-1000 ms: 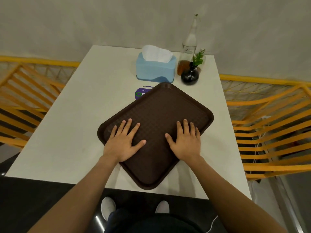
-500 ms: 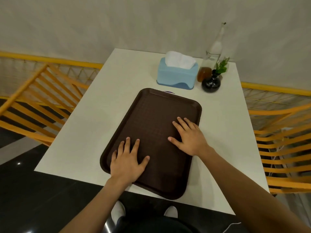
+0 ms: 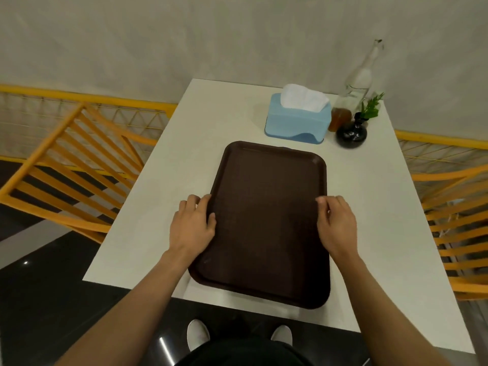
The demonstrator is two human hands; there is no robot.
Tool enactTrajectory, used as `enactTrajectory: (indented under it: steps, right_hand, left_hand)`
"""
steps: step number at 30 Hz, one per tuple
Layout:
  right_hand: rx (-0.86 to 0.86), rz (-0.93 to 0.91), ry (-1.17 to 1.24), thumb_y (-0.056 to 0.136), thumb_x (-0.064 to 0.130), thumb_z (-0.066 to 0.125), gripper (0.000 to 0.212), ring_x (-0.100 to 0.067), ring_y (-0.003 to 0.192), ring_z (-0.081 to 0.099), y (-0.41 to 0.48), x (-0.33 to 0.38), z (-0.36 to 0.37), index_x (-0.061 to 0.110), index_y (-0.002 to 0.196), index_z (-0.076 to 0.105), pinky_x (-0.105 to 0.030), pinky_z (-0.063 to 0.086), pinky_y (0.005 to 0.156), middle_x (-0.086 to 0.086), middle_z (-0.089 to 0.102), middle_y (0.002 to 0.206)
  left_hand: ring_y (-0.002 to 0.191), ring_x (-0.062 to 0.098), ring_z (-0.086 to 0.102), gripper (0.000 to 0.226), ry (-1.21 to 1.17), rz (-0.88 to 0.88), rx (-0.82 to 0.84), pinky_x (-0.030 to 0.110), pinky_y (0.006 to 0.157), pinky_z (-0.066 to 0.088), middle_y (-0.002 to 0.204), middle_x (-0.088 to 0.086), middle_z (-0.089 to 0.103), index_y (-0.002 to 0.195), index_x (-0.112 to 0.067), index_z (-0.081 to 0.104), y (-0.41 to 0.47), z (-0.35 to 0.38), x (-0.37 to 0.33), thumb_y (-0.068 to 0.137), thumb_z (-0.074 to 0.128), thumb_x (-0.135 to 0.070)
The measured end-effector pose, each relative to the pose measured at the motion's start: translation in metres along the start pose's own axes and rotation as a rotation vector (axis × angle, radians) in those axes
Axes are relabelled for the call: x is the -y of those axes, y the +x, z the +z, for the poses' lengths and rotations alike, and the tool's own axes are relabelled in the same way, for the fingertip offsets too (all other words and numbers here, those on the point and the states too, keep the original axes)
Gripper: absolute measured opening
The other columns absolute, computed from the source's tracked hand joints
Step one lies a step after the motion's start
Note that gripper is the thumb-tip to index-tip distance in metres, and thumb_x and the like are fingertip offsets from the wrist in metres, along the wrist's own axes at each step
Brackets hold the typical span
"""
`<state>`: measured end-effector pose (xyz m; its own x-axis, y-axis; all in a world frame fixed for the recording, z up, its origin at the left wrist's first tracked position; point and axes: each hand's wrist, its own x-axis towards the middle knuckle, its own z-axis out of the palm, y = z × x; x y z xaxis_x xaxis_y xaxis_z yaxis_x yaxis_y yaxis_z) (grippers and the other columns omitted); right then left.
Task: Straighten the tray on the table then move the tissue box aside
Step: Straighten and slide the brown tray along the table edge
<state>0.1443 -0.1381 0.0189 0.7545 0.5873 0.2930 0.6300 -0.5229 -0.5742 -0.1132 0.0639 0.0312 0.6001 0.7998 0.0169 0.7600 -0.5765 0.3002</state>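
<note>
The brown tray (image 3: 266,220) is shown lying flat on the white table (image 3: 148,207), its long sides running nearly parallel to the table's side edges and its near short edge close to the table's front edge. It is flanked by both hands. The left hand (image 3: 191,225) is laid against the left rim, fingers curled at the edge and the thumb resting on the rim. The right hand (image 3: 336,224) is set at the right rim with fingers bent; whether the rim is actually pinched cannot be told. Just beyond the far edge stands the blue tissue box (image 3: 298,121), apart from the tray, with a bottle (image 3: 356,83) and a small dark vase (image 3: 352,132) to its right. The squaring appears almost done. Any last correction is best made by sliding, not lifting, with equal pressure from both sides, and checked against the table edge before the box is reached for.
</note>
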Motion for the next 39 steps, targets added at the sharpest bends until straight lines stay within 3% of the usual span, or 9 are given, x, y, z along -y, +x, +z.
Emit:
enactTrajectory:
  steps: [4,9,13,21,27,34,39]
  right_hand:
    - [0.005,0.161,-0.079,0.107,0.034,0.045,0.031,-0.026,0.096,0.062,-0.033,-0.001,0.002,0.015,0.124,0.061,-0.037,0.053,0.080,-0.005,0.060,0.111]
    - [0.094,0.248,-0.243,0.104,0.030,0.049,0.048,-0.035,0.104,0.060,-0.046,0.002,0.005,0.014,0.149,0.042,-0.050,0.053,0.086,-0.015,0.058,0.123]
    - [0.124,0.221,-0.297,0.106,0.021,0.042,0.046,-0.037,0.100,0.060,-0.053,0.007,0.010,0.013,0.151,0.040,-0.051,0.051,0.084,-0.017,0.064,0.118]
    - [0.127,0.162,-0.364,0.106,0.022,0.043,0.046,-0.039,0.101,0.057,-0.050,0.035,0.033,0.008,0.150,0.043,-0.051,0.048,0.084,-0.019,0.064,0.118]
    - [0.162,0.121,-0.339,0.104,0.029,0.047,0.047,-0.037,0.126,0.047,-0.034,0.066,0.060,0.011,0.148,0.045,-0.056,0.038,0.104,-0.014,0.055,0.138]
    - [0.236,0.028,-0.301,0.104,0.028,0.050,0.048,-0.037,0.133,0.045,0.002,0.097,0.095,0.010,0.148,0.046,-0.056,0.034,0.113,-0.016,0.053,0.143]
    - [0.295,-0.002,-0.290,0.104,0.029,0.048,0.053,-0.034,0.144,0.035,0.024,0.116,0.120,0.011,0.154,0.039,-0.056,0.021,0.121,-0.013,0.044,0.154]
  left_hand:
    - [0.105,0.029,0.055,0.052,0.018,0.025,0.030,0.043,0.085,0.052,0.124,0.012,0.058,0.150,-0.014,0.044,0.007,0.011,0.008,0.103,0.044,-0.034]
    - [0.095,0.031,0.059,0.049,0.033,0.064,0.007,0.043,0.079,0.049,0.110,0.013,0.068,0.150,-0.008,0.045,0.004,0.020,0.011,0.104,0.045,-0.025]
    - [0.098,0.032,0.059,0.050,0.029,0.082,0.000,0.044,0.082,0.047,0.110,0.012,0.070,0.150,-0.007,0.045,0.002,0.022,0.019,0.103,0.045,-0.024]
    - [0.099,0.030,0.061,0.050,0.042,0.054,-0.036,0.043,0.083,0.048,0.113,0.011,0.071,0.149,-0.010,0.047,0.003,0.017,0.053,0.103,0.045,-0.029]
    - [0.092,0.032,0.061,0.047,0.077,-0.022,-0.112,0.044,0.076,0.049,0.106,0.013,0.071,0.143,-0.008,0.055,0.007,0.008,0.089,0.100,0.054,-0.027]
    - [0.098,0.034,0.060,0.049,0.089,-0.168,-0.132,0.047,0.085,0.049,0.108,0.012,0.070,0.147,-0.011,0.050,0.017,-0.003,0.120,0.102,0.049,-0.030]
    - [0.093,0.033,0.056,0.049,0.089,-0.203,-0.181,0.046,0.078,0.047,0.105,0.014,0.065,0.146,-0.011,0.052,0.032,-0.011,0.143,0.101,0.051,-0.030]
